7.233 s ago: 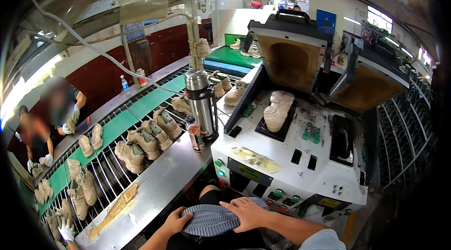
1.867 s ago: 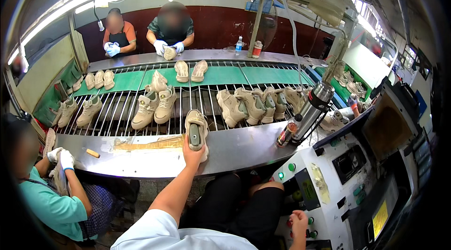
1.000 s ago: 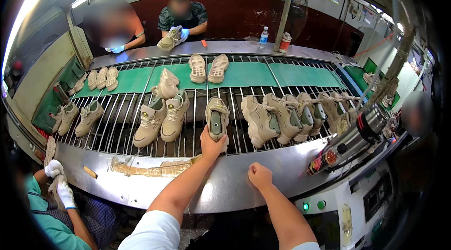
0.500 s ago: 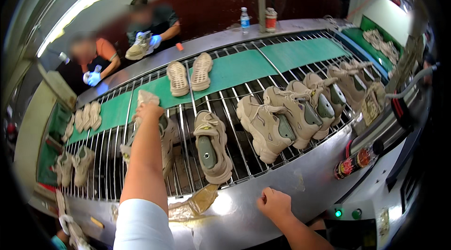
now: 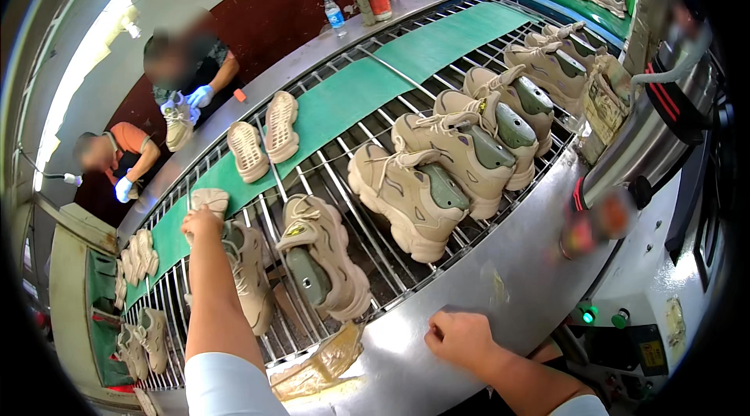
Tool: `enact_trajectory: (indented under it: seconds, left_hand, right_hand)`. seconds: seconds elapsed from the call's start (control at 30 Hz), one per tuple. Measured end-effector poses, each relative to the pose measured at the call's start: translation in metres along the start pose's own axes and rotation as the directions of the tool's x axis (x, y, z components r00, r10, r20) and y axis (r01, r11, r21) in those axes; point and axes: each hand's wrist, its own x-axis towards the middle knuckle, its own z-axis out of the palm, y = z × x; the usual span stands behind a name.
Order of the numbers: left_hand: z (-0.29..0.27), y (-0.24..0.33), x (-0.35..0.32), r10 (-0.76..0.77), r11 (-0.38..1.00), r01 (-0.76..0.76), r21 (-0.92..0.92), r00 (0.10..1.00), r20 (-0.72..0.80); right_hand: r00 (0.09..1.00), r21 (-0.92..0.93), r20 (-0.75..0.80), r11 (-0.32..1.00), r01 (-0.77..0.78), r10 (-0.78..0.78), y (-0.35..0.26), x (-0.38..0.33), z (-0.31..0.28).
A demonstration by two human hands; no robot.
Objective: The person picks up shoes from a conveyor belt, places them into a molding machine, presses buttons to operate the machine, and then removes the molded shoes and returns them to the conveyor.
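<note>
My left hand reaches over the rack, its fingers closed on the far end of a beige shoe; my forearm hides most of that shoe. Just right of my arm stands a beige sneaker on the metal bars, and beside it another sneaker with a grey-green last inside. My right hand rests curled into a loose fist over the steel edge, with nothing visible in it. Two beige soles lie tread up on the green belt strip.
Several lasted sneakers crowd the right of the rack. More soles and shoes lie at left. Two gloved co-workers handle shoes across the line. A water bottle stands beyond; a metal cylinder is at right.
The view has turned, and things sit lower and further left in the picture. My left hand stays on the shoe at the belt strip. My right fist stays at the steel edge.
</note>
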Motion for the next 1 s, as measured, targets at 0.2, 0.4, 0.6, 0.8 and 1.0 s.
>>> enact_trajectory:
  seconds: [0.2, 0.4, 0.6, 0.8, 1.0]
  left_hand:
    - [-0.038, -0.088, -0.083, 0.411, 0.910, -0.408, 0.077, 0.860, -0.301]
    - [-0.061, -0.207, -0.225, 0.289, 0.463, -0.673, -0.577, 0.730, -0.619]
    - [0.068, -0.301, -0.387, 0.502, -0.702, 0.132, -0.699, 0.789, -0.354]
    - [0.112, -0.219, -0.566, 0.883, -0.444, 0.850, -0.283, 0.361, -0.301]
    - [0.068, -0.151, -0.692, 0.850, 0.239, 0.927, -0.288, -0.343, -0.400]
  right_hand:
    - [1.000, -0.082, -0.009, 0.997, -0.003, 0.002, -0.004, -0.007, 0.005]
    - [0.999, -0.102, -0.005, 0.994, -0.038, 0.038, 0.005, -0.013, 0.008]
    - [0.869, 0.692, 0.464, 0.543, -0.477, 0.172, -0.027, -0.084, 0.003]
    - [0.893, 0.884, 0.447, 0.170, -0.435, -0.039, -0.081, -0.194, -0.098]
    - [0.979, 1.000, 0.021, -0.019, -0.025, -0.203, -0.086, -0.269, -0.218]
